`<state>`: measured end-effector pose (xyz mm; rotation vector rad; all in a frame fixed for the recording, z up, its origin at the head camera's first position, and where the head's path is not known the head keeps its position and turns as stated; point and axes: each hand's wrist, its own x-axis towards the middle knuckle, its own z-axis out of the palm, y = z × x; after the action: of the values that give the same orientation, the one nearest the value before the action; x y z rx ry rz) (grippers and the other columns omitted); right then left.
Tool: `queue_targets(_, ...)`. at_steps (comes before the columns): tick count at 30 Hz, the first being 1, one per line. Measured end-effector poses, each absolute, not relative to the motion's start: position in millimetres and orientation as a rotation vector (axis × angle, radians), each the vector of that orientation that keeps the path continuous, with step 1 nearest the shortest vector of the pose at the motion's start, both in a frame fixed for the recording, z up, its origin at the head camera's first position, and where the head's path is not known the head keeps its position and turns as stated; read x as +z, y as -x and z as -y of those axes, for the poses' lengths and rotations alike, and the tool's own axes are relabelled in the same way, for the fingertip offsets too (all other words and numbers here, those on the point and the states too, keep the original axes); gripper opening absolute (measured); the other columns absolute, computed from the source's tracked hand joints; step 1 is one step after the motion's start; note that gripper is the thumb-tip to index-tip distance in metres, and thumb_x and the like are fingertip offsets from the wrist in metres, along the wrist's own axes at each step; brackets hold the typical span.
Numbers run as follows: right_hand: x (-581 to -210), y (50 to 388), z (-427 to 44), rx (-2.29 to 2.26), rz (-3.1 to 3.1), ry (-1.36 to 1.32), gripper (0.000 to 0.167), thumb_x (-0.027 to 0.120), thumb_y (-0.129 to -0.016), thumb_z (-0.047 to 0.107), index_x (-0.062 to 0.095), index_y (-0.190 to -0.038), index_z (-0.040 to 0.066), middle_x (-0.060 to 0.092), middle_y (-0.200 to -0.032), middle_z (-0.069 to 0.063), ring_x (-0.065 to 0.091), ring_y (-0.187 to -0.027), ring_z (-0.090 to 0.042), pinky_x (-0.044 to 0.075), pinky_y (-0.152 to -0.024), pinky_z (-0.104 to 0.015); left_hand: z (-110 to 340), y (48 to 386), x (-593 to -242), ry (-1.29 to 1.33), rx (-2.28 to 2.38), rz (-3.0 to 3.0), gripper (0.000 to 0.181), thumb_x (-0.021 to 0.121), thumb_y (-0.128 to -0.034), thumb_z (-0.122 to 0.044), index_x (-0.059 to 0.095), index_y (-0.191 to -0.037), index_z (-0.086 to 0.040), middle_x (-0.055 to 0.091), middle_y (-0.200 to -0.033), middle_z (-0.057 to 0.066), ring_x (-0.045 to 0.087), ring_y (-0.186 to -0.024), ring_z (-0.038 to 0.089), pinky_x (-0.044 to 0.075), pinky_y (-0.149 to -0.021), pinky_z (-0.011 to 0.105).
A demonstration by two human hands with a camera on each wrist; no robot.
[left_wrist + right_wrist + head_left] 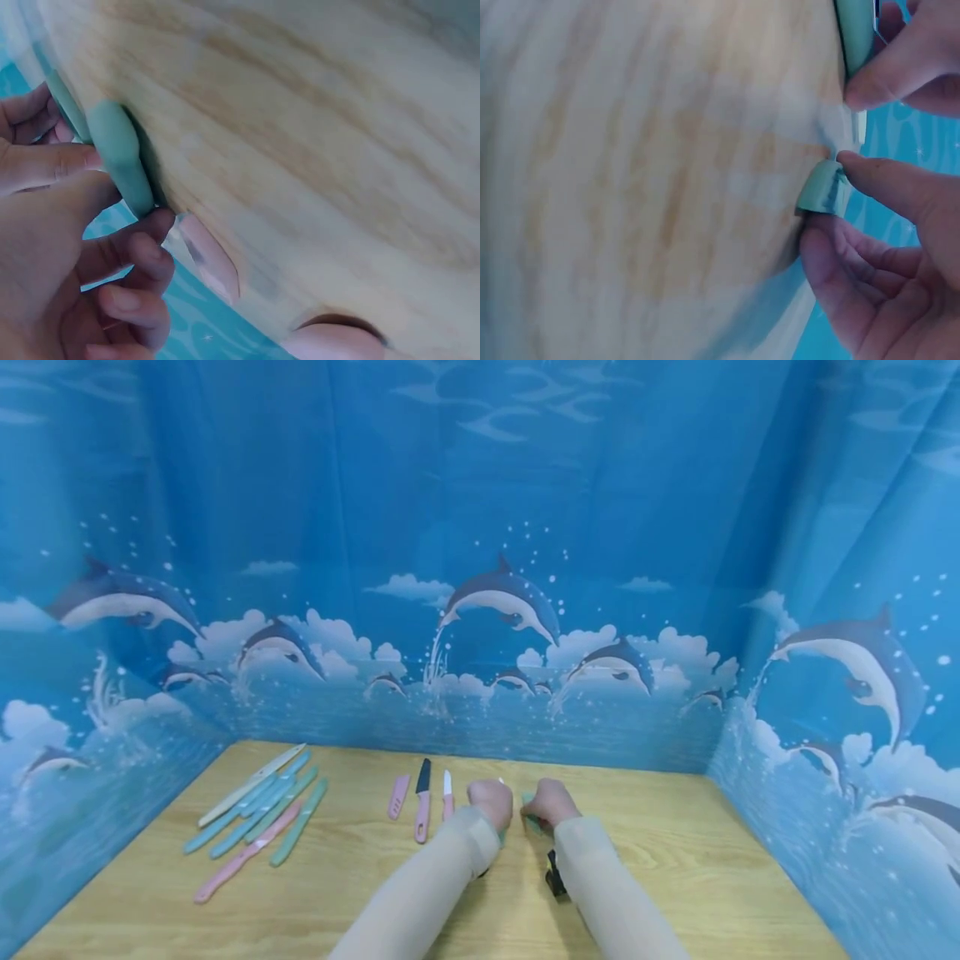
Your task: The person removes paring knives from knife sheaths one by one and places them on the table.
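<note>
The left hand (pixel 491 803) is low over the tabletop, and its thumb and a finger pinch a green handle (pixel 121 159). In the right wrist view this handle (pixel 855 31) lies near the table surface under the left fingers. A short distance to the right, the right hand (pixel 552 802) pinches a small green piece (pixel 823 186) between thumb and fingers. That piece (pixel 529 802) is partly covered by the fingers in the head view. A small pale tip (pixel 502 781) shows between the hands. The two hands are close but apart.
Left of the hands lie a small pink knife (pixel 448 802), a dark-bladed pink knife (pixel 422 814) and a pink sheath (pixel 399 797). Several green, blue, white and pink knives (pixel 258 810) lie grouped at the table's left. A blue dolphin curtain (pixel 480 718) surrounds the wooden table (pixel 675 852).
</note>
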<state>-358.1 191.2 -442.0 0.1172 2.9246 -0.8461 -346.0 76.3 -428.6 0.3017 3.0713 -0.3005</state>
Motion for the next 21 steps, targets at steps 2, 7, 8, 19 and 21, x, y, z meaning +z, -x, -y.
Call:
queue_targets(2,-441.8,356.4,-190.4,-0.851,-2.931,-0.105,0.021,0.075,-0.08,0.009,0.061,-0.066,0.002,0.052,-0.055,-0.004,0.048,-0.047,-0.014,0.046,-0.045,-0.025,-78.1,346.2,-430.2,-0.315,-0.317,-3.088,0.021,0.057,-0.0972,-0.028,0.073,-0.094,-0.015,0.062,-0.069,-0.002,0.05,-0.058,0.008,0.036,-0.053,0.023)
queue_targets(7,-439.5,353.6,-187.4,-0.829,-2.965,-0.091,0.024,0.076,-0.079,0.008,0.06,-0.062,0.003,0.051,-0.053,-0.003,0.049,-0.047,-0.014,0.046,-0.047,-0.025,-80.0,347.7,-431.5,-0.309,-0.343,-3.103,0.019,0.058,-0.0969,-0.028,0.074,-0.094,-0.017,0.061,-0.067,-0.003,0.048,-0.056,0.008,0.035,-0.053,0.023)
queue_targets(8,-439.1,353.5,-186.8,-0.817,-2.974,-0.085,0.024,0.076,-0.079,0.008,0.06,-0.062,0.003,0.052,-0.053,-0.004,0.05,-0.048,-0.015,0.046,-0.047,-0.026,-79.7,347.9,-431.1,-0.306,-0.348,-3.099,0.02,0.058,-0.097,-0.028,0.074,-0.095,-0.017,0.06,-0.066,-0.003,0.046,-0.055,0.008,0.034,-0.052,0.023)
queue_targets(19,-434.1,352.7,-182.7,-0.708,-3.01,-0.058,0.019,0.075,-0.079,0.007,0.061,-0.066,0.003,0.055,-0.06,-0.006,0.052,-0.053,-0.017,0.047,-0.051,-0.027,-75.7,351.7,-432.3,-0.205,-0.271,-3.074,0.027,0.053,-0.0992,-0.036,0.073,-0.105,-0.018,0.051,-0.058,-0.003,0.034,-0.048,0.009,0.021,-0.045,0.024)
queue_targets(21,-433.5,352.0,-182.4,-0.691,-3.008,-0.056,0.018,0.075,-0.079,0.007,0.062,-0.068,0.002,0.056,-0.061,-0.006,0.053,-0.053,-0.017,0.048,-0.051,-0.028,-75.1,352.0,-433.9,-0.198,-0.28,-3.064,0.032,0.053,-0.0981,-0.042,0.074,-0.104,-0.018,0.046,-0.055,-0.004,0.029,-0.046,0.01,0.02,-0.044,0.025)
